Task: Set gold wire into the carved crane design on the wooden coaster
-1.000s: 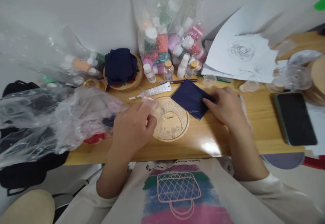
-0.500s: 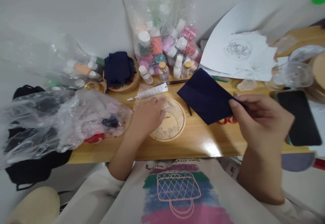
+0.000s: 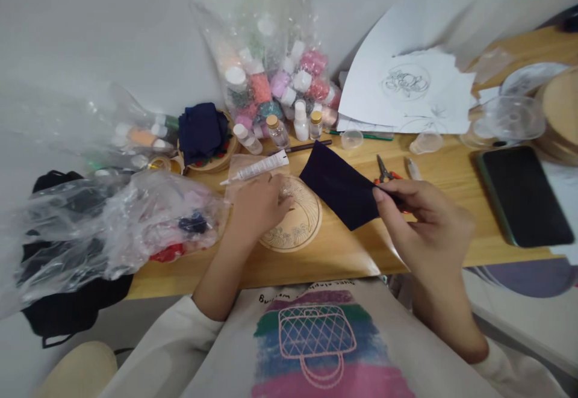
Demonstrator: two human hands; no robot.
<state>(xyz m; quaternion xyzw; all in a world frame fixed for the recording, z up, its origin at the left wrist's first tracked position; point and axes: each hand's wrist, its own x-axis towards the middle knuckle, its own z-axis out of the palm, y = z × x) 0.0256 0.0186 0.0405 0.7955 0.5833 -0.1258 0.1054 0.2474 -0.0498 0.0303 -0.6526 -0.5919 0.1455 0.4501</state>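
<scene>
My right hand (image 3: pixel 419 220) pinches one corner of a dark navy piece of fabric (image 3: pixel 338 184) between thumb and fingers, so it hangs above the table to the right of a round wooden disc (image 3: pixel 295 235). The disc lies flat and carries a dark line drawing with a crescent and wave-like curls. Over the disc's upper left part is my left hand (image 3: pixel 259 208), fingers bent and thumb close to them. Something clear shows by its fingertips, too blurred to name. Behind that hand lies a white tube with a nozzle (image 3: pixel 257 169).
Orange-handled pliers (image 3: pixel 385 172) lie behind my right hand, with a phone (image 3: pixel 524 196) farther right. Small bottles (image 3: pixel 277 133) and a bag of coloured jars (image 3: pixel 271 79) stand at the back. Folded navy fabric (image 3: pixel 203 133) and a plastic bag (image 3: pixel 139 223) are left. Drawn paper (image 3: pixel 401 97) leans behind.
My right hand has moved left with the navy fabric, closer to the disc, baring the pliers behind it. My left hand stays over the disc. The view has shifted slightly.
</scene>
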